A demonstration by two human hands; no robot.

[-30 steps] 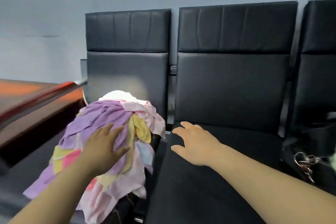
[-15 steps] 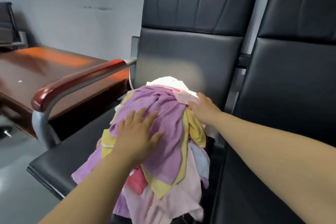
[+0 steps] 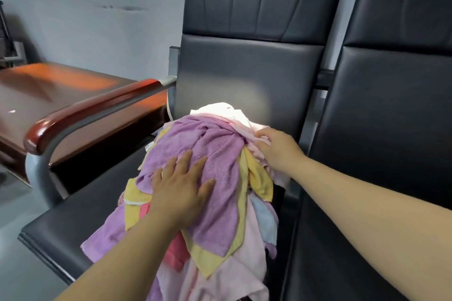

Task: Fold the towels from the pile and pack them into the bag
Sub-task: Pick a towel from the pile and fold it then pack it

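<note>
Two black padded chairs side by side. The left chair carries the load; the right chair sits past the right forearm with its seat bare.
Wooden desk is well left of the left hand, beyond the armrest, nothing of the task on it.
Towel pile sits on the left chair's seat, under both hands. Long axis runs from the backrest toward the camera: high end is against the backrest beyond the fingers, low end drapes down at the seat's front below the left wrist. It sits toward the right side of the seat.
Open room: a bare strip of seat left of the left hand, out to the seat's left edge. Right of the right hand the pile ends at the gap between the chairs.
Armrest, red-brown wood on a grey metal tube, bounds that left strip, raised above the seat.
Purple towel is the top layer, lying lengthwise along the pile. Yellow towel pokes out between the hands. Pale pink towel is at the upper right; a white towel caps the far end.
Left hand: flat, fingers straight and spread, pressing on the purple towel.
Right hand: fingers curled, gripping a fold of the pale pink towel.
</note>
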